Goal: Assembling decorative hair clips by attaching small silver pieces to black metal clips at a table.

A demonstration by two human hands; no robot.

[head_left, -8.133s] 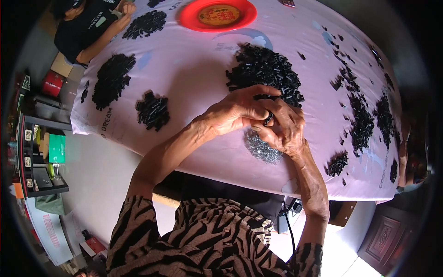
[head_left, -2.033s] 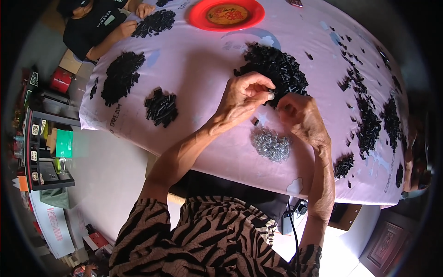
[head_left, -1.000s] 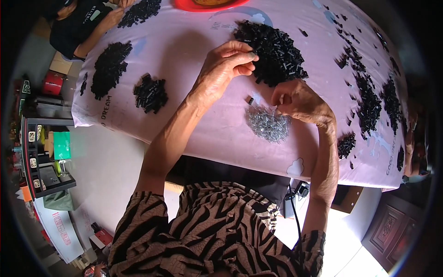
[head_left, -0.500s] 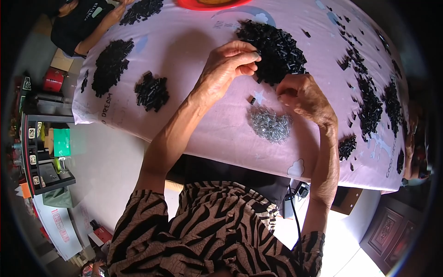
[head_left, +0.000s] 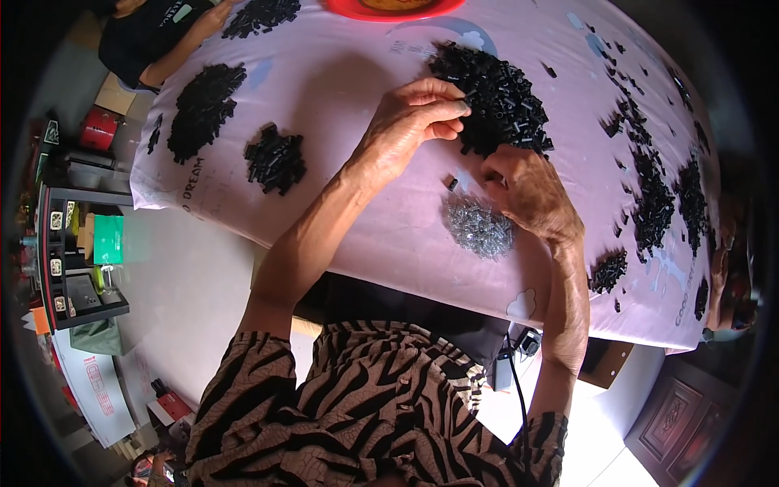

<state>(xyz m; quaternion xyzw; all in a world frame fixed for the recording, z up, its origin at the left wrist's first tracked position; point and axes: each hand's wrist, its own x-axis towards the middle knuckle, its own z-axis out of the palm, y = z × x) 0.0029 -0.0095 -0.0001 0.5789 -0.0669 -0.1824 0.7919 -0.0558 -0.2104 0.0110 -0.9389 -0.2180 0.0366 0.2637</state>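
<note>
My left hand (head_left: 418,118) is closed in a pinch at the left edge of a large heap of short black tube-like pieces (head_left: 507,93). Whatever lies between its thumb and fingertips is too small to make out. Just below that heap, my right hand (head_left: 531,195) has its fingers curled together, and anything inside them is hidden. It hovers by the upper right edge of a small pile of clear, shiny pieces (head_left: 479,231). A single black piece (head_left: 451,183) lies between my hands, above the clear pile.
Smaller black piles (head_left: 274,158) lie left on the pink cloth-covered table (head_left: 365,235); more black pieces (head_left: 649,191) are scattered right. A red-rimmed dish (head_left: 398,12) stands at the far edge. Another person's arm (head_left: 191,40) shows at upper left. A black cable (head_left: 521,398) hangs near my right arm.
The view has shifted slightly, so the table sits a little lower and to the right. My right hand has come down nearer the clear pile; my left keeps its pinch by the heap.
</note>
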